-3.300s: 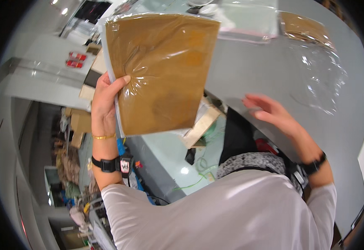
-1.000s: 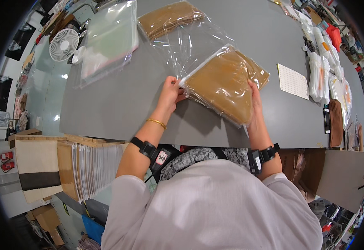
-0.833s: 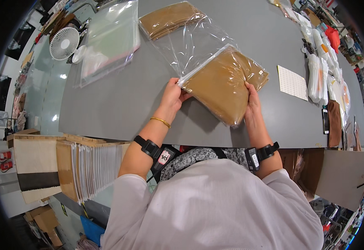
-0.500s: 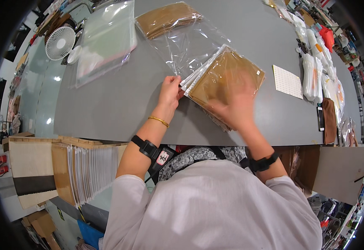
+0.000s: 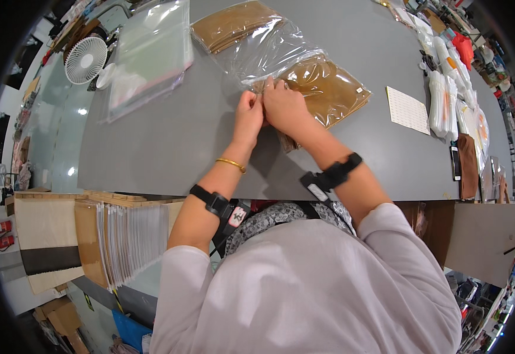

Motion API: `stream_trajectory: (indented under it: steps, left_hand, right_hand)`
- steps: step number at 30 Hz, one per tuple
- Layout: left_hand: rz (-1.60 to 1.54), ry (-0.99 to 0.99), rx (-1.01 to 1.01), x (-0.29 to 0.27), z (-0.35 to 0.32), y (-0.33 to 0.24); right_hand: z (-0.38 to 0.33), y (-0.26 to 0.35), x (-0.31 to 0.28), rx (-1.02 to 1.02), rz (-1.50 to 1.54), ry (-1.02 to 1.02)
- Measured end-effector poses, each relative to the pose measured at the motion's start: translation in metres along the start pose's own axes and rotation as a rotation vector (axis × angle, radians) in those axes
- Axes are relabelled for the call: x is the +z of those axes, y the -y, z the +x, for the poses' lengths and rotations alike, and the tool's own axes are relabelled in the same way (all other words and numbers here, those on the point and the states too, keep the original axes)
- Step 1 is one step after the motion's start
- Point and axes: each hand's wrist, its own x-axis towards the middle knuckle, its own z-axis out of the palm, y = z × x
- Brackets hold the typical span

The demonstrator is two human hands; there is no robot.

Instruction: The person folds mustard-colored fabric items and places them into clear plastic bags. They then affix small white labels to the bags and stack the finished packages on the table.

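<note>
A clear plastic bag with brown folded sheets (image 5: 328,88) inside lies tilted on the table, a small pale label near its right corner. My left hand (image 5: 249,121) is closed at the bag's left end, thumb and fingers pinching the clear film. Beside it, almost touching, my right hand (image 5: 287,107) has its fingers closed on the same end; the fingertips are partly hidden. Clear film (image 5: 269,53) spreads beyond my hands toward a stack of brown folded pieces (image 5: 236,23) at the far side.
Flat clear bags (image 5: 148,59) lie at the far left near a white fan (image 5: 86,61). To the right are a white label sheet (image 5: 408,110), bundled white plastic sleeves (image 5: 442,106), a phone (image 5: 455,163) and a brown strip (image 5: 467,165). Upright cards (image 5: 130,242) fill a box below left.
My right hand has moved left from the top of the bag to its end, next to my left hand. The white layered edges there are now covered, and the bag has shifted slightly away.
</note>
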Motion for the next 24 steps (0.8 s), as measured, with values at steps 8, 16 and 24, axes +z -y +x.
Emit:
stream_trajectory:
  steps: [8,16,24]
  left_hand:
    - [-0.300,0.137,-0.499,-0.028,-0.086,-0.015]
    - [-0.657,0.361,-0.383,-0.021,-0.058,-0.009]
    - [1.298,0.425,0.657,0.038,-0.085,0.019]
  right_hand:
    - [-0.076,-0.149,-0.015,-0.475,0.240,0.103]
    - [-0.052,-0.137,0.014,-0.459,0.133,-0.178]
    - [-0.075,-0.112,0.019,-0.334,0.336,-0.341]
